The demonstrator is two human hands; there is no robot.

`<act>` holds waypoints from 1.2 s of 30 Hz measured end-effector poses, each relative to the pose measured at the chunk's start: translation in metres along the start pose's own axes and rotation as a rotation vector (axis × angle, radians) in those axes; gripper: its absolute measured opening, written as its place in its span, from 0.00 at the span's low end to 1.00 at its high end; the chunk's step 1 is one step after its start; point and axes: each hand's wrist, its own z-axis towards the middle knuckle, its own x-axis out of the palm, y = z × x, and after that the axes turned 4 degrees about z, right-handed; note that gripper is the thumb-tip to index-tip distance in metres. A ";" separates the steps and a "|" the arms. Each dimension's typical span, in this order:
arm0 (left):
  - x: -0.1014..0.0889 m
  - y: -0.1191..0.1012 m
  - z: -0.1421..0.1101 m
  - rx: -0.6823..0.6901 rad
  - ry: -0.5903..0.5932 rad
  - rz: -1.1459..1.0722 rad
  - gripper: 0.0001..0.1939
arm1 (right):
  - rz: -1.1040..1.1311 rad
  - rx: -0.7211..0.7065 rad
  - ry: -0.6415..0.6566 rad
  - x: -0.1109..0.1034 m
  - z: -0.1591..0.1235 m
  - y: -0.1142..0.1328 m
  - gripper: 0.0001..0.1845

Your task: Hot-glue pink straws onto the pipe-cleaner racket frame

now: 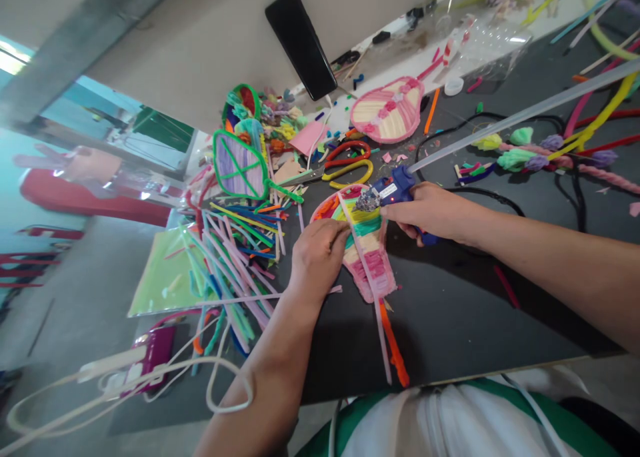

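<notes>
Well, our R hand [431,212] has its fingers closed round a blue glue gun [396,185], w/ much of the handle hidden by the hand. Its crusty grey nozzle is over the yellow band of a striped multicolored piece [369,226]; can't tell if it touches. Clear glue stick [520,117] juts from the gun's back & is cut off at R edge of view.

The piece lies flat on the table btwn our hands. Our L hand [314,252] covers part of its L edge, fingers curled in by a lilac strip [361,255] laid lengthwise over it; fingertips partly hidden, so we can't say if they pinch or just press. An orange strip [393,344] sticks out below, its upper end out of sight. Both our forearms are cut off by the frame.

Table [450,330] is dark, messy at the back: scissors [324,170] half lost among scraps, a pink craft piece [390,110], a pile of fuzzy strips [227,260] on L. Black phone [300,47] against a pale panel [210,50]. Beyond, grey floor [65,330] & a blurry red shape [100,200], prob. a chair.
</notes>
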 end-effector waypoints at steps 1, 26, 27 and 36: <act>0.000 0.000 0.000 -0.001 -0.005 0.005 0.07 | 0.005 0.004 0.000 0.000 0.000 0.000 0.18; -0.003 -0.005 0.002 0.057 -0.011 0.055 0.08 | 0.147 0.011 0.168 -0.018 0.007 -0.004 0.17; -0.003 -0.005 0.002 0.052 -0.005 0.053 0.08 | 0.126 0.007 0.177 -0.018 0.006 -0.004 0.17; -0.004 -0.002 -0.001 0.046 0.032 0.027 0.07 | 0.100 -0.009 0.193 -0.017 -0.001 -0.004 0.14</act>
